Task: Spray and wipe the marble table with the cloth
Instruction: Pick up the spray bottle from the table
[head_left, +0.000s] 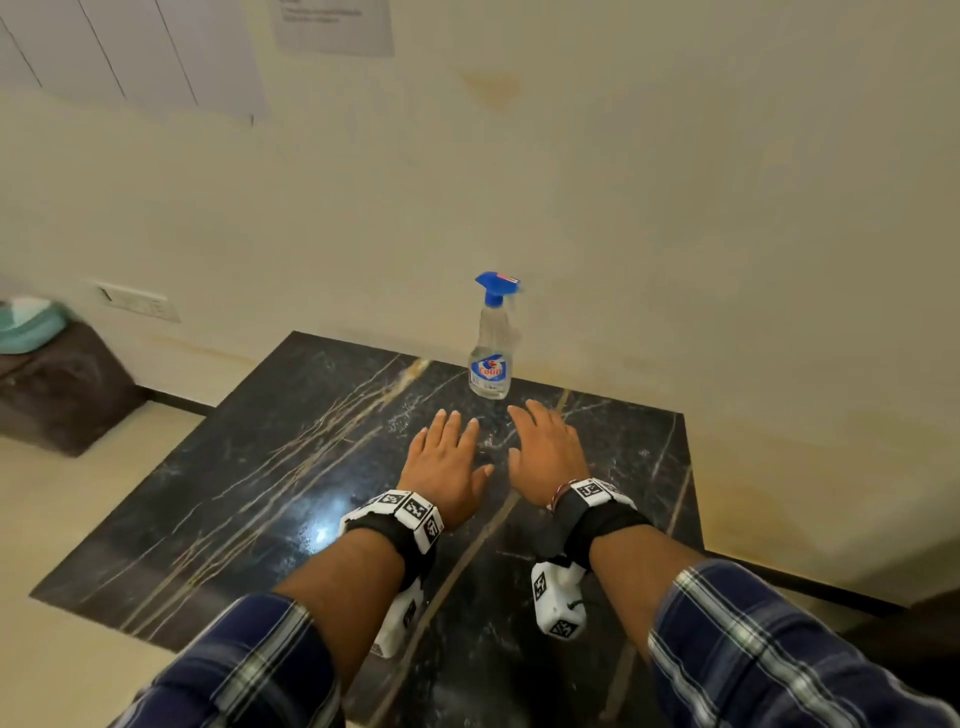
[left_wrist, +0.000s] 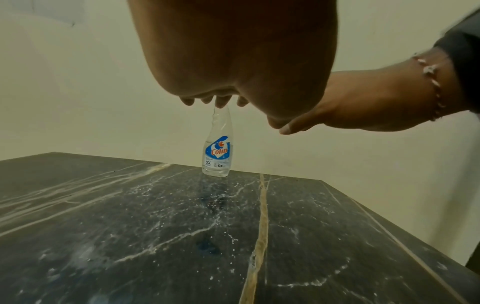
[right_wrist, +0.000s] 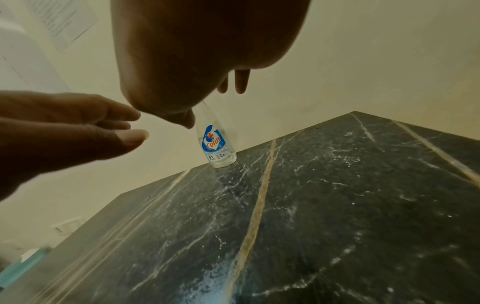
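While both hands hover side by side over the middle of the dark marble tabletop (head_left: 249, 488), neither one holds anything. That left hand (head_left: 445, 462) is spread flat, palm down, fingers straight and a little fanned, thumb stuck out toward its partner. Just beside it, the right hand (head_left: 546, 446) shows the same pose: fingers extended, loose, pointing at the far edge. A narrow gap separates the 2 thumbs, no contact between them.

Up at the far edge, close against the cream wall (head_left: 675, 208), stands the spray bottle (head_left: 491, 358), upright, clear-bodied, with a blue trigger head and a blue-and-red label reading "Colin". It sits just ahead of the fingertips, apart from both hands. From the left wrist view the bottle (left_wrist: 217, 156) rises right behind the fingertips (left_wrist: 221, 103), and the stone shows pale veins plus a tan streak running front to back. Right wrist view: same bottle (right_wrist: 217, 146) at that far edge, nothing gripping it.

Black straps with checkered markers wrap both wrists; blue plaid sleeves (head_left: 779, 649) are pushed up the forearms. Off past the left edge, a dark brown block (head_left: 62, 384) sits on the floor with something teal on top.
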